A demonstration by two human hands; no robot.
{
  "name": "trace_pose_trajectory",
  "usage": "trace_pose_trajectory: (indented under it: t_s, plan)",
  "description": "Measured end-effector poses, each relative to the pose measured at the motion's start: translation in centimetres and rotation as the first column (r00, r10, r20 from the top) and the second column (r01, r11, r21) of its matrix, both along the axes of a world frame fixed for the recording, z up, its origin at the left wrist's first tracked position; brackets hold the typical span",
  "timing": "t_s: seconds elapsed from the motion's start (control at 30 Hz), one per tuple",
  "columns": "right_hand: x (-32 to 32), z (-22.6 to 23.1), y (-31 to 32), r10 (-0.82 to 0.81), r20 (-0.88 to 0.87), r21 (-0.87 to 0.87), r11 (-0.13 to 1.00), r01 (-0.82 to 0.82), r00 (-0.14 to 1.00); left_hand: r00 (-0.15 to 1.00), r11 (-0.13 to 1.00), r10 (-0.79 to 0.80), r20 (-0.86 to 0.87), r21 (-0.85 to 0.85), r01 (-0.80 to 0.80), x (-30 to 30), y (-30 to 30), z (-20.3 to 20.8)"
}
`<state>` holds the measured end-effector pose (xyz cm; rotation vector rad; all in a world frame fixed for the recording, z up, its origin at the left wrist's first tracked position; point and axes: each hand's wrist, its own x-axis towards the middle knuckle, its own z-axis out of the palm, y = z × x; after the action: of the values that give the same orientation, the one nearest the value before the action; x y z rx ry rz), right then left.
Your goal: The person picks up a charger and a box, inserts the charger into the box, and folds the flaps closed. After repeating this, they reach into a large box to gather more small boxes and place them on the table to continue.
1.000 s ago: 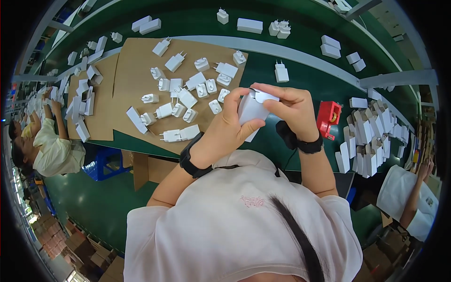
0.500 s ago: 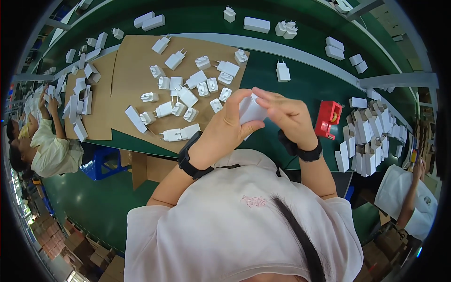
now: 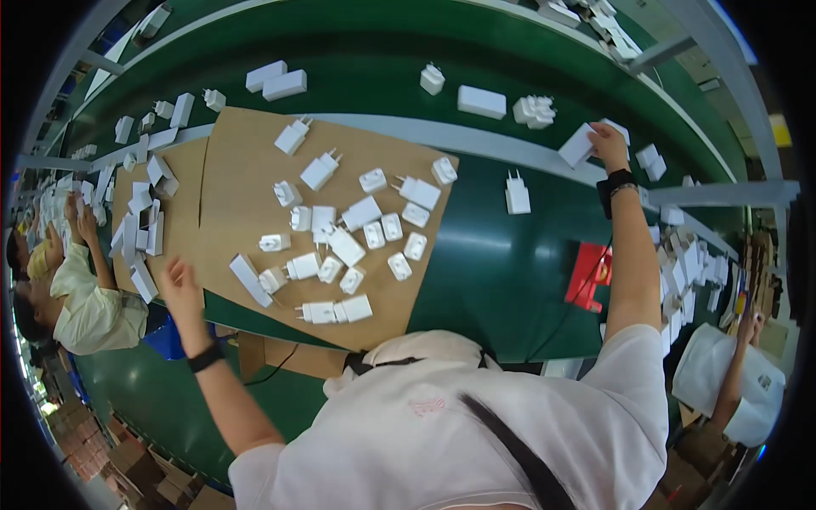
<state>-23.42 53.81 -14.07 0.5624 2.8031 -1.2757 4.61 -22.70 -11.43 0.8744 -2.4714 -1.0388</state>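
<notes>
At the far right, over the grey rail and the green belt, my right hand (image 3: 609, 146) grips a small white box (image 3: 578, 145). Another white box sits just behind those fingers. My left hand (image 3: 181, 285) is out at the left, above the cardboard's near edge, its fingers loosely apart and holding nothing. Close to it are several white boxes (image 3: 142, 279) on a smaller cardboard piece. Between my arms, many white plug adapters (image 3: 346, 246) lie scattered on a brown cardboard sheet (image 3: 242, 183). One more charger (image 3: 517, 194) rests alone on the green tabletop.
A red tape dispenser (image 3: 587, 276) stands by my right forearm. Piled open white boxes (image 3: 684, 272) fill the right side. The green belt (image 3: 374, 81) carries adapters and boxes along the back. Other people work at the left and right, and a blue stool (image 3: 164, 340) is at left.
My hands have parted from the white box held before my chest. The right has reached far right to the belt with a white box; the left has swung empty to the left.
</notes>
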Motion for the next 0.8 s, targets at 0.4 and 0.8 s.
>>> trace_pose_trajectory:
  t_s: [0.4,0.8]
  plan:
    - [-6.4,-1.0,-8.9,0.587,0.307,0.551,0.532,-0.643,0.749,0.936,0.761,-0.032,0.352,-0.598,0.251,-7.6,-19.0,-5.7]
    - [-8.2,-3.3,-7.1,0.67,0.251,0.533,0.507,-0.677,0.699,0.706,0.853,0.455,0.543,-0.494,-0.17,-10.8,-19.6,-7.4]
